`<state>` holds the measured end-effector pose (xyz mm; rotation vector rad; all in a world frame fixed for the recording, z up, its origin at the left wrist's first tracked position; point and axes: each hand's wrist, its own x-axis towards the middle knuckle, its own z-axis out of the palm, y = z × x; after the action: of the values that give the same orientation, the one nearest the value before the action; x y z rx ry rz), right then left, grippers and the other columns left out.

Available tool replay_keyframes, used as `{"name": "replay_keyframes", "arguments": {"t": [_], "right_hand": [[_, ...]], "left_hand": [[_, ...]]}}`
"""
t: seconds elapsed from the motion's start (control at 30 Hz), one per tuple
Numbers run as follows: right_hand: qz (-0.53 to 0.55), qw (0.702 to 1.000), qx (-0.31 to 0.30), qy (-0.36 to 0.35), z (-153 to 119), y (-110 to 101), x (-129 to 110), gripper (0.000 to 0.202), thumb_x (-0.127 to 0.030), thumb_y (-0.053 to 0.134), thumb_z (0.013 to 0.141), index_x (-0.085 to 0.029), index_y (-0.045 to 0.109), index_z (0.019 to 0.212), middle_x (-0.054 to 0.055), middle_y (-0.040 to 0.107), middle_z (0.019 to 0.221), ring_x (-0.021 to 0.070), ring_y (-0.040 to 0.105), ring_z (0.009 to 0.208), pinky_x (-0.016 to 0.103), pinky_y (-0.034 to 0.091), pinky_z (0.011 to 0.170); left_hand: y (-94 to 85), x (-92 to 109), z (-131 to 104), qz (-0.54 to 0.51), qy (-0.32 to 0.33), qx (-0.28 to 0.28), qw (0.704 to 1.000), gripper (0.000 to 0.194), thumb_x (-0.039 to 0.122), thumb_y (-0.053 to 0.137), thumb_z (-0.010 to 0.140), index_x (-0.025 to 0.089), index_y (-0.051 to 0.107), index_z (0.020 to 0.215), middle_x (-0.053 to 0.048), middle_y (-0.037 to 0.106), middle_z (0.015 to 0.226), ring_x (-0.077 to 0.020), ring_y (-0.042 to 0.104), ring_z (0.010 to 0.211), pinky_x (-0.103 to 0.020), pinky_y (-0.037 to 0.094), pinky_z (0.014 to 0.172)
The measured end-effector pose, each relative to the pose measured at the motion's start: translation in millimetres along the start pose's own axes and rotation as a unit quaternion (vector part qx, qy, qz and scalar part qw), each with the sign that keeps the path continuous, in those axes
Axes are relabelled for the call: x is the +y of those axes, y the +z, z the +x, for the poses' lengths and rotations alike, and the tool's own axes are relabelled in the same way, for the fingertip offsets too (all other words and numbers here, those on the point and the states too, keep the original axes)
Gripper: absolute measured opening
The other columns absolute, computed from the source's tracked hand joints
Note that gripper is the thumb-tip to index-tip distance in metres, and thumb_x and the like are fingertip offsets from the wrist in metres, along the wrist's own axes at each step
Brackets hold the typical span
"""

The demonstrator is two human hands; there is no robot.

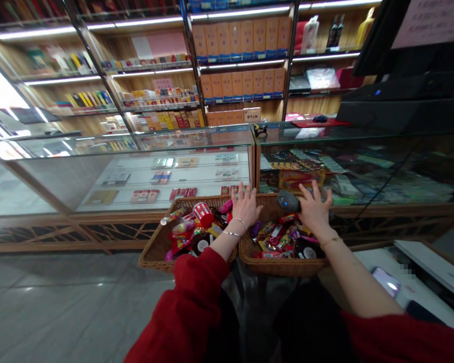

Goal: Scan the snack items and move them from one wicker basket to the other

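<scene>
My left hand [245,206] reaches over the right rim of the left wicker basket [151,252], fingers spread and holding nothing I can see. This basket contains wrapped sweets and a red-and-white striped tub [203,214]. Over the back right of the other wicker basket [287,267], my right hand [315,212] is open with its fingers apart. A dark grey rounded device with a small blue light [288,201] is right beside its thumb side; whether they touch is unclear. Colourful wrapped sweets [276,236] fill the right basket, along with a dark round item [308,250] bearing a white label.
Glass display counters [166,176] run behind the baskets, with small packs inside. Lit shelves beyond carry orange boxes [234,40]. On the right are a dark monitor [382,40] and a phone [386,281] on a white surface. Grey tiled floor [79,312] lies at left.
</scene>
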<state>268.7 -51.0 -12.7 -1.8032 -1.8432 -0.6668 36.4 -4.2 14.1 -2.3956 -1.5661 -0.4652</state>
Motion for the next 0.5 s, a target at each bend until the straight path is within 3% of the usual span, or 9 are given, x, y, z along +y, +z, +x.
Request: {"name": "replay_keyframes", "arguments": {"t": [0.33, 0.5], "right_hand": [[-0.029, 0.999, -0.041, -0.004, 2, 5, 10, 0.033, -0.013, 0.054, 0.077, -0.018, 0.076, 0.101, 0.008, 0.054, 0.154, 0.0364, 0.021, 0.152, 0.072, 0.014, 0.117], [-0.049, 0.996, -0.069, -0.015, 1, 12, 11, 0.033, -0.013, 0.057, 0.074, -0.019, 0.077, 0.099, 0.007, 0.054, 0.154, 0.0376, 0.021, 0.152, 0.072, 0.015, 0.117]], "left_hand": [[22.0, 19, 10, 0.025, 0.024, -0.078, 0.996, 0.073, 0.050, 0.061, 0.091, 0.013, 0.044, 0.151, -0.017, 0.042, 0.161, -0.0381, 0.026, 0.152, -0.054, 0.015, 0.126], [33.3, 20, 17, 0.075, 0.026, -0.152, 0.985, 0.064, 0.052, 0.065, 0.089, 0.013, 0.058, 0.139, -0.019, 0.053, 0.150, -0.0368, 0.037, 0.144, -0.050, 0.021, 0.122]]}}
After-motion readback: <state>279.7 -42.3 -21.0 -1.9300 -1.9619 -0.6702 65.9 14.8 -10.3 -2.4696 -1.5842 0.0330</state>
